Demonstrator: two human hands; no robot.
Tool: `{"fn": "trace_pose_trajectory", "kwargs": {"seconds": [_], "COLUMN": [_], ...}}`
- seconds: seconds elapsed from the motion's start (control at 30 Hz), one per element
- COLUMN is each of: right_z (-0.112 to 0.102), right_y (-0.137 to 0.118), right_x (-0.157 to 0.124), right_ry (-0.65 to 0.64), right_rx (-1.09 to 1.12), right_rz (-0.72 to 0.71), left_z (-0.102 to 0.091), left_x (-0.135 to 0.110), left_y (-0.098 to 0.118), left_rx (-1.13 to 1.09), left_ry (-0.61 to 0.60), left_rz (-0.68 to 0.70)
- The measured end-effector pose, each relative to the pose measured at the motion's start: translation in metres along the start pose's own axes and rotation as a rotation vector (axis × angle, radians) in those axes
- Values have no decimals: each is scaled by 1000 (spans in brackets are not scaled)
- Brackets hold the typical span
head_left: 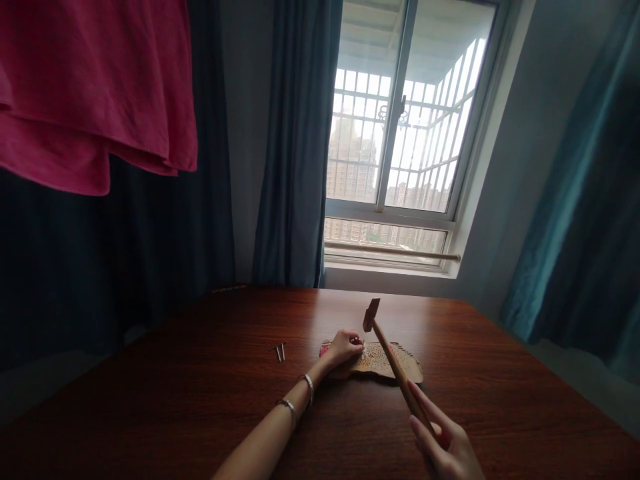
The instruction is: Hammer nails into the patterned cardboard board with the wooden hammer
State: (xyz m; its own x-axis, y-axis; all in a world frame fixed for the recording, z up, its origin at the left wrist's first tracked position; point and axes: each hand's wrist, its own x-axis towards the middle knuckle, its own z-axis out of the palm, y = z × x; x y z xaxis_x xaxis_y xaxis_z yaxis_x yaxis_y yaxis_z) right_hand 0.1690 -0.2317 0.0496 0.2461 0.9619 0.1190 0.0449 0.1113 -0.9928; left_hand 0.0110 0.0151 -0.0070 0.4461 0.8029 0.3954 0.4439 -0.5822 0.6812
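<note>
My right hand [445, 440] grips the wooden handle of a small hammer [395, 363], whose head [371, 315] hangs raised just above my left hand. My left hand [343, 347] rests on the left end of a flat wooden board [395, 363] full of small holes or nail heads. Its fingers are pinched together on something small at the board, too tiny to name. Two bracelets sit on my left wrist [300, 393]. The board lies on a dark wooden table [200, 400].
A couple of loose nails [281, 350] lie on the table left of the board. Behind the table are a barred window [400, 133], blue curtains [295, 147] on both sides, and red cloth [95, 87] hanging at the upper left.
</note>
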Motion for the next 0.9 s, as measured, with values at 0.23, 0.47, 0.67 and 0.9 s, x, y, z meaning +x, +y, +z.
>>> {"fn": "trace_pose_trajectory", "kwargs": {"seconds": [0.23,0.47,0.67,0.9], "right_z": [-7,-14,-47,-100], "right_y": [-8,-14,-10,39], "right_x": [3,0,7,18], "right_ry": [-89,33,-37,5], "right_rx": [39,256,406,568], "right_rz": [56,158,337,380], "left_z": [0,1,1,-1], "left_x": [0,-1,-1,-2], "left_y": [0,1,1,6], "left_rx": [-12,-10,-6,9], "left_ry": [-6,6,9,11], "left_rz": [11,4,-14,-38]}}
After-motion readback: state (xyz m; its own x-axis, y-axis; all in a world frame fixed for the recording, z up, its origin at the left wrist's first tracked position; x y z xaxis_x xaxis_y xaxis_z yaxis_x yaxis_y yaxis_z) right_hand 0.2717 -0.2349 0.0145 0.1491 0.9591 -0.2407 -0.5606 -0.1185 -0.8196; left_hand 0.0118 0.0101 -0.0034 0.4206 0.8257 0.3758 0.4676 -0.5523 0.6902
